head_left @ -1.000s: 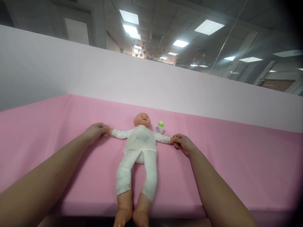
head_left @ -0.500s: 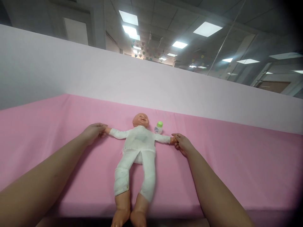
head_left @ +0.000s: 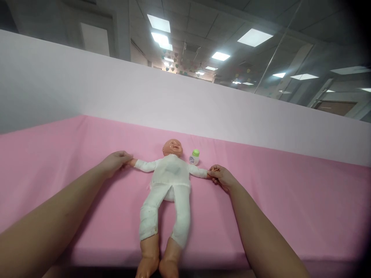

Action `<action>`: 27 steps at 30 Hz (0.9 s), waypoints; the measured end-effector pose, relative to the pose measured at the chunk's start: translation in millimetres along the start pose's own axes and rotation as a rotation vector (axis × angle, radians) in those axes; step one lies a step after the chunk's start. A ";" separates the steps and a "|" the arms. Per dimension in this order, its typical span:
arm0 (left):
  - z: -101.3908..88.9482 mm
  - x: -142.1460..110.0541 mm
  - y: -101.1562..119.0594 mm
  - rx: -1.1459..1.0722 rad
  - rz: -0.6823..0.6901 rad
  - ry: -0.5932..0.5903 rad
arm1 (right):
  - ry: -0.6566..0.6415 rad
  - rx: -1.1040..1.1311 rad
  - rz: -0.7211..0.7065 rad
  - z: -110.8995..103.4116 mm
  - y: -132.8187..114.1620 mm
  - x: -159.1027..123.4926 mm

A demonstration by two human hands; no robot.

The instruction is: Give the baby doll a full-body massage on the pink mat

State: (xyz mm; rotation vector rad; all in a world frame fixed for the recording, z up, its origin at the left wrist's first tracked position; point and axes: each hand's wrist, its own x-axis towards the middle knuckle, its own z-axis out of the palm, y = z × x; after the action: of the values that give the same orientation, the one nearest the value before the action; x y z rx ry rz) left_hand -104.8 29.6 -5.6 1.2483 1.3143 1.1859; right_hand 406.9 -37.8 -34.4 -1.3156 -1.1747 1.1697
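Nearest, two bare forearms [head_left: 69,206] are being stretched forward from the lower corners, one along each side of the doll [head_left: 171,175]. The doll is being kept on its back on the surface [head_left: 290,200], which is being covered by pink cloth; its bare feet [head_left: 148,264] are being left hanging past the near edge. Its legs [head_left: 182,210] are being held slightly apart in white trousers, and its trunk is being covered by a white top, on whose chest a greyish patch is being shown. Farther up, both arms of the doll are being spread out sideways. On the left, one small hand of the doll is being pinched by the narrowed fingers [head_left: 125,156] of the left hand [head_left: 114,163]; on the right, the other is being gripped by the closed, curled fingers of the right hand [head_left: 223,177]. Just beside the doll's head [head_left: 172,147], to its right, a clear bottle [head_left: 194,158] with a green cap is being supported by the cloth, touched by neither hand. Behind, the surface is being bordered by a pale wall [head_left: 179,102], above which lit ceiling panels [head_left: 255,37] are being seen through glass.
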 end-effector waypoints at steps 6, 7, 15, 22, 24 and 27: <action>0.0 6.9 -4.6 0.001 0.000 0.004 | 0.069 -0.036 0.007 -2.9 5.9 3.8; 0.1 8.1 -5.0 -0.012 -0.001 0.011 | 0.082 -0.032 0.011 -3.1 6.3 4.5; -1.7 13.4 -7.7 -0.133 -0.030 0.007 | 0.133 0.094 0.032 -2.4 1.0 2.8; -8.0 15.7 -12.4 -0.126 -0.020 -0.043 | 0.084 0.171 0.041 -9.1 1.3 2.5; -9.4 15.7 -13.0 -0.088 -0.017 -0.069 | 0.055 0.147 0.042 -9.8 1.3 2.2; -10.2 15.4 -13.2 -0.021 -0.017 -0.099 | 0.016 0.083 0.045 -8.0 0.0 0.5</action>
State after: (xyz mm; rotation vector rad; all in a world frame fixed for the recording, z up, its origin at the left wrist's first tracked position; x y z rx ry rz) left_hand -116.8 44.4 -18.0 1.2619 1.2344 1.1099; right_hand 414.9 -37.8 -34.1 -1.2915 -1.0788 1.2257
